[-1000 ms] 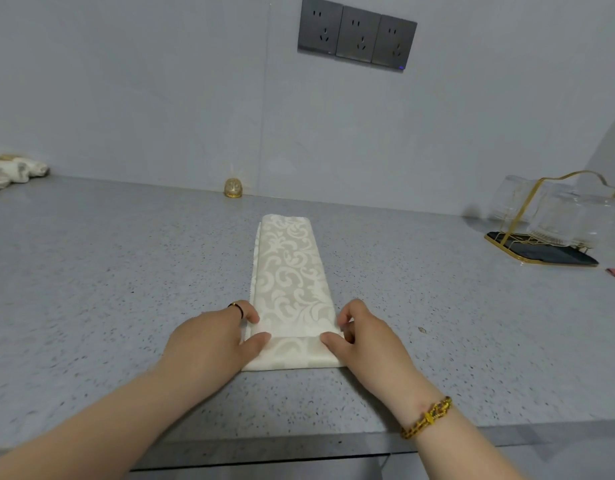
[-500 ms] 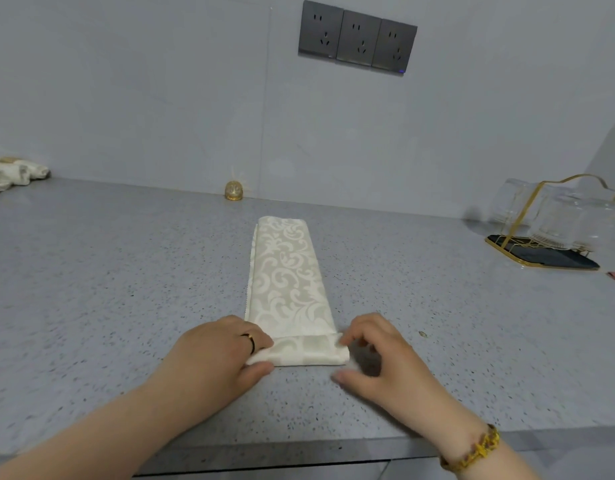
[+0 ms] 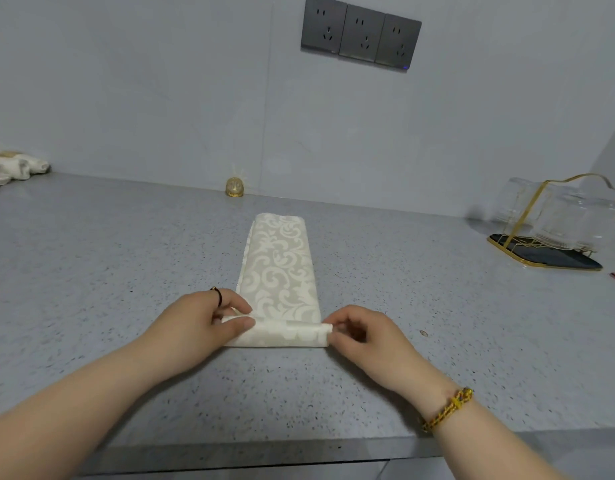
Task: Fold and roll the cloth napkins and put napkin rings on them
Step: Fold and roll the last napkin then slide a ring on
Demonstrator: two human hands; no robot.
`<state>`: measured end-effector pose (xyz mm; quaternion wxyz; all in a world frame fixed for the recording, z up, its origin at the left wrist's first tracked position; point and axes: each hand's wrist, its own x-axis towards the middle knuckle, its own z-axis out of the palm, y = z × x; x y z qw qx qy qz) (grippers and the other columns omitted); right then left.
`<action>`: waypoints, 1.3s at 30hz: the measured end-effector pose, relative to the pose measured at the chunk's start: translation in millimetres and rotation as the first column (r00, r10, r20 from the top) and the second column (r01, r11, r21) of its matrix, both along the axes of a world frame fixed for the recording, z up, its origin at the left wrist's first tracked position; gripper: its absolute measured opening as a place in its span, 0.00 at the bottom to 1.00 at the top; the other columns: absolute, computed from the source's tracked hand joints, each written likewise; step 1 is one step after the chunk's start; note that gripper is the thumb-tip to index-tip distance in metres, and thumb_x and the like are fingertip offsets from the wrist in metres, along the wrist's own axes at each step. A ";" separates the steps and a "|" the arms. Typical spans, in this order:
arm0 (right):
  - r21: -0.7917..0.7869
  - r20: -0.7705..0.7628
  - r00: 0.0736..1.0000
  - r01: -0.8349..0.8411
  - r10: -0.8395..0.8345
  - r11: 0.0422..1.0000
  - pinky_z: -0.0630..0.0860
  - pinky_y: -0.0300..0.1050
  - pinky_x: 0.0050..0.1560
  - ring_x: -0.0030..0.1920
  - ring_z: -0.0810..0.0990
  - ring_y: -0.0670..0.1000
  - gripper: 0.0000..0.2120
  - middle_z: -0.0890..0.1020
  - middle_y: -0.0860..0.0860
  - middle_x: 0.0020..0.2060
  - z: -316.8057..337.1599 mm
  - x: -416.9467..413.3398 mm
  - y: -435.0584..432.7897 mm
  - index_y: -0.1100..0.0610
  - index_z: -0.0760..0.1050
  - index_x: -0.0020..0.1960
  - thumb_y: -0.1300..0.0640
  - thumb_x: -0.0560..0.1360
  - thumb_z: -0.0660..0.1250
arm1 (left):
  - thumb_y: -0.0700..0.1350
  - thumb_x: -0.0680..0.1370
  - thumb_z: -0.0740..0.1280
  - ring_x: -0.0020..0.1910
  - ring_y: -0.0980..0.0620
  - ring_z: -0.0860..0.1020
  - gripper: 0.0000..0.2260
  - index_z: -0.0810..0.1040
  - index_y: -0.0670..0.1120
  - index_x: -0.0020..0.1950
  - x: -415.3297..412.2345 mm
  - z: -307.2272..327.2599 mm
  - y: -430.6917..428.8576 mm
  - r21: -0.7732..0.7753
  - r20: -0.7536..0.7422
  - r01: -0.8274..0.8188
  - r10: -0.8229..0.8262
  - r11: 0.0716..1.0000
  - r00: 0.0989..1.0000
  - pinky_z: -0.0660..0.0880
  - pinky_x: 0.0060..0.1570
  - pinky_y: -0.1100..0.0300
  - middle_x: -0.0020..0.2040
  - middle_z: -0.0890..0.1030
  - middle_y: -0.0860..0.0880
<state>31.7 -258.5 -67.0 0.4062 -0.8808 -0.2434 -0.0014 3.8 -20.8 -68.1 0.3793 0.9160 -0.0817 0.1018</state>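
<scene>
A cream damask napkin, folded into a long narrow strip, lies on the grey speckled counter and runs away from me. Its near end is turned up into a small roll. My left hand pinches the left end of that roll between thumb and fingers. My right hand pinches the right end with curled fingers. A gold napkin ring stands by the wall behind the napkin, apart from both hands.
Rolled napkins lie at the far left by the wall. A gold wire rack with clear glasses on a dark tray stands at the right. The counter's front edge runs just below my forearms. Sockets are on the wall.
The near end of the napkin has been turned over from a flat fold into a small roll. Both hands shifted slightly forward with it and now pinch its ends.
</scene>
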 end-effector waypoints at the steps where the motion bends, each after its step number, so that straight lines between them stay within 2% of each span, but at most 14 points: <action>1: 0.024 -0.039 0.999 0.026 -0.025 0.999 0.69 0.27 0.40 0.36 0.73 0.40 0.10 0.76 0.42 0.35 1.3 4.7 3.0 0.45 0.73 0.40 0.60 0.74 0.65 | 0.49 0.74 0.67 0.45 0.62 0.75 0.07 0.72 0.60 0.41 3.9 0.2 0.4 -0.009 0.001 -0.005 0.005 1.000 1.000 0.66 0.41 0.76 0.44 0.77 0.60; 5: 0.038 -0.155 0.985 0.085 -0.079 0.996 0.66 0.24 0.33 0.31 0.70 0.40 0.08 0.74 0.45 0.31 5.4 16.3 14.2 0.49 0.72 0.40 0.60 0.75 0.65 | 0.48 0.74 0.67 0.37 0.59 0.73 0.07 0.71 0.59 0.42 13.2 1.6 2.8 -0.010 0.047 -0.048 0.048 0.999 0.998 0.66 0.35 0.74 0.41 0.76 0.58; 9: -0.046 -0.117 0.980 0.154 -0.158 0.987 0.67 0.35 0.36 0.32 0.70 0.43 0.06 0.73 0.46 0.31 2.2 23.5 22.1 0.49 0.68 0.41 0.56 0.74 0.64 | 0.51 0.74 0.67 0.40 0.58 0.73 0.09 0.67 0.61 0.40 15.2 -2.8 5.0 0.128 0.115 -0.045 0.030 0.991 0.993 0.67 0.36 0.72 0.45 0.71 0.61; 11: -0.102 -0.041 0.981 0.183 -0.188 0.978 0.66 0.36 0.36 0.33 0.69 0.43 0.07 0.72 0.44 0.32 0.6 25.0 24.5 0.48 0.66 0.42 0.55 0.74 0.65 | 0.55 0.73 0.66 0.46 0.61 0.71 0.09 0.66 0.62 0.38 15.2 -5.4 6.6 0.151 0.158 -0.039 0.015 0.988 0.987 0.66 0.36 0.72 0.44 0.72 0.62; 13: -0.119 0.072 0.980 0.192 -0.185 0.974 0.64 0.33 0.34 0.32 0.68 0.41 0.07 0.70 0.42 0.34 -2.1 25.5 23.9 0.51 0.66 0.44 0.56 0.74 0.65 | 0.66 0.66 0.60 0.41 0.61 0.73 0.09 0.67 0.64 0.36 13.0 -5.4 10.3 0.205 0.164 -0.011 -0.023 0.979 0.986 0.65 0.41 0.74 0.47 0.74 0.67; 15: -0.147 0.236 0.966 0.147 -0.109 0.978 0.67 0.31 0.36 0.34 0.68 0.40 0.03 0.72 0.42 0.39 -5.1 21.9 23.0 0.52 0.71 0.46 0.59 0.74 0.64 | 0.71 0.62 0.56 0.39 0.64 0.72 0.15 0.72 0.64 0.37 14.3 -10.6 16.7 0.306 0.238 0.004 -0.081 0.952 0.968 0.61 0.53 0.77 0.39 0.73 0.77; 17: -0.200 0.360 0.933 0.078 -0.001 0.977 0.70 0.30 0.39 0.38 0.74 0.41 0.06 0.78 0.45 0.44 -6.8 19.4 20.1 0.55 0.78 0.45 0.56 0.71 0.63 | 0.69 0.64 0.57 0.45 0.63 0.71 0.19 0.79 0.60 0.41 16.9 -17.4 22.0 0.435 0.363 -0.039 -0.136 0.900 0.922 0.52 0.61 0.77 0.38 0.74 0.74; 20: -0.364 0.353 0.925 -0.003 0.141 0.931 0.71 0.35 0.46 0.43 0.80 0.47 0.18 0.83 0.46 0.48 -7.3 14.6 12.4 0.52 0.81 0.47 0.43 0.67 0.61 | 0.64 0.66 0.57 0.47 0.60 0.73 0.18 0.82 0.56 0.41 17.5 -16.3 19.9 0.511 0.369 -0.050 -0.167 0.858 0.914 0.61 0.56 0.70 0.39 0.81 0.64; 22: -0.361 0.292 0.949 -0.003 0.116 0.933 0.67 0.35 0.52 0.50 0.78 0.47 0.24 0.82 0.45 0.54 -1.4 13.5 10.8 0.52 0.81 0.53 0.40 0.65 0.62 | 0.61 0.67 0.56 0.37 0.62 0.78 0.18 0.83 0.56 0.40 16.7 -14.1 17.1 0.518 0.325 -0.041 -0.152 0.855 0.933 0.68 0.43 0.71 0.36 0.82 0.61; 26: -0.311 0.302 0.949 0.012 0.087 0.950 0.68 0.38 0.54 0.51 0.76 0.48 0.14 0.82 0.48 0.50 4.8 6.1 9.9 0.52 0.79 0.55 0.50 0.72 0.67 | 0.65 0.67 0.50 0.41 0.60 0.78 0.21 0.78 0.62 0.49 3.5 -0.6 7.8 0.413 0.186 -0.029 -0.053 0.910 0.981 0.61 0.38 0.78 0.41 0.81 0.58; 28: -0.234 0.186 0.981 -0.007 0.052 0.972 0.69 0.34 0.52 0.48 0.76 0.44 0.09 0.81 0.47 0.45 6.5 -1.0 5.6 0.49 0.79 0.53 0.51 0.73 0.67 | 0.65 0.71 0.56 0.41 0.62 0.75 0.09 0.70 0.65 0.46 -4.2 -0.2 7.5 0.298 0.080 -0.018 -0.006 0.954 0.997 0.67 0.37 0.74 0.41 0.79 0.56; 33: 0.067 -0.143 0.990 0.023 -0.014 0.997 0.69 0.26 0.37 0.31 0.73 0.38 0.04 0.78 0.46 0.31 6.0 -5.7 4.5 0.48 0.77 0.42 0.57 0.73 0.68 | 0.46 0.74 0.67 0.22 0.64 0.70 0.04 0.73 0.52 0.43 -9.1 0.8 3.8 -0.079 -0.131 -0.020 0.009 0.997 0.991 0.66 0.30 0.75 0.18 0.69 0.57; 36: 0.073 -0.155 0.981 0.130 -0.117 0.989 0.66 0.27 0.30 0.26 0.69 0.40 0.07 0.73 0.46 0.28 6.3 -5.1 13.1 0.50 0.72 0.38 0.56 0.73 0.67 | 0.49 0.74 0.68 0.22 0.62 0.70 0.05 0.72 0.52 0.42 -6.6 0.8 -0.7 -0.073 -0.166 -0.086 0.073 0.994 0.983 0.62 0.29 0.69 0.20 0.71 0.55; 39: -0.061 0.018 0.983 0.184 -0.183 0.981 0.65 0.31 0.31 0.31 0.67 0.41 0.08 0.71 0.44 0.32 1.7 -3.4 19.8 0.50 0.68 0.39 0.54 0.74 0.65 | 0.55 0.73 0.67 0.28 0.60 0.69 0.09 0.67 0.56 0.39 -7.0 2.4 -5.8 0.107 -0.122 -0.142 0.155 0.984 0.980 0.62 0.30 0.65 0.29 0.71 0.54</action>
